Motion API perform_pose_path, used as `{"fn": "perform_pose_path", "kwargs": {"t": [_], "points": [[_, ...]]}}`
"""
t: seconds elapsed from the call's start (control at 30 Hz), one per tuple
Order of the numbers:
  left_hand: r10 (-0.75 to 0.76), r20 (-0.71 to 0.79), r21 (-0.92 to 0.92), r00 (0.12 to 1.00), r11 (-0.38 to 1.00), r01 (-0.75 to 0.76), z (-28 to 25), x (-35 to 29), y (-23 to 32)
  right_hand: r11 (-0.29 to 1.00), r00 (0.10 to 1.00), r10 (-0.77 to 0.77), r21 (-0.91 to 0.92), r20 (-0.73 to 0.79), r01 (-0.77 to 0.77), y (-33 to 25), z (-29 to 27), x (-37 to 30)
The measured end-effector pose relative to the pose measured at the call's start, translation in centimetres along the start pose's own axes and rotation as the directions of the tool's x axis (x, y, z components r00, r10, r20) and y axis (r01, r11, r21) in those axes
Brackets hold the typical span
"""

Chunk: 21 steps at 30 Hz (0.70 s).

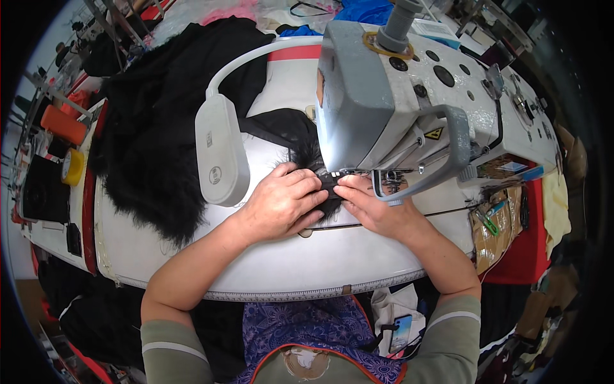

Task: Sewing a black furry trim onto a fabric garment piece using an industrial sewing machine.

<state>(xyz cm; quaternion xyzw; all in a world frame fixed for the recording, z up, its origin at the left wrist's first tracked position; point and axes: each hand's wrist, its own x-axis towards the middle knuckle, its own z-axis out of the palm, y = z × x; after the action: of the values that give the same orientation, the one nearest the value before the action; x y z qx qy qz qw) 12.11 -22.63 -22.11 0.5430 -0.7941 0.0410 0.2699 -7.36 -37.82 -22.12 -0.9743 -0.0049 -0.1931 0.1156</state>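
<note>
A black furry garment (153, 147) spreads over the left of the white sewing table, and a narrow dark part of it runs under the head of the sewing machine (358, 96). My left hand (284, 197) lies on this fabric just left of the needle area, its fingers bent and pressing the cloth. From the other side my right hand (374, 203) pinches the edge of the same fabric (328, 182), partly behind the grey guard loop. The two hands' fingertips are close together. The needle itself is hidden by the machine head.
A white lamp (222, 150) on a curved arm hangs left of my hands. A measuring tape (281, 296) runs along the table's front edge. Right of the machine lies a brown packet (499, 230) with a green-handled tool. A yellow tape roll (73, 168) sits at the left.
</note>
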Motion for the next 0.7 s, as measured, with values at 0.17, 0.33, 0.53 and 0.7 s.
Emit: {"fn": "perform_pose_path", "kwargs": {"t": [0.17,0.33,0.53,0.7], "points": [[0.016,-0.088,0.066,0.996,0.998,-0.01,0.3,-0.1,0.0,0.999,0.997,0.028,-0.033,0.072,-0.026,0.3,0.3,-0.5],[-0.004,-0.109,0.122,0.994,0.992,0.017,0.1,-0.3,0.1,0.998,0.997,0.042,-0.051,0.072,-0.039,-0.3,-0.4,-0.2],[-0.005,-0.076,0.127,0.997,0.992,0.015,0.1,-0.1,0.3,0.998,0.996,0.047,-0.049,0.082,-0.044,-0.5,-0.5,0.1],[0.025,-0.003,0.054,1.0,0.998,-0.025,0.1,-0.1,-0.1,0.999,0.999,-0.027,-0.019,0.022,0.028,0.3,0.4,-0.3]]}}
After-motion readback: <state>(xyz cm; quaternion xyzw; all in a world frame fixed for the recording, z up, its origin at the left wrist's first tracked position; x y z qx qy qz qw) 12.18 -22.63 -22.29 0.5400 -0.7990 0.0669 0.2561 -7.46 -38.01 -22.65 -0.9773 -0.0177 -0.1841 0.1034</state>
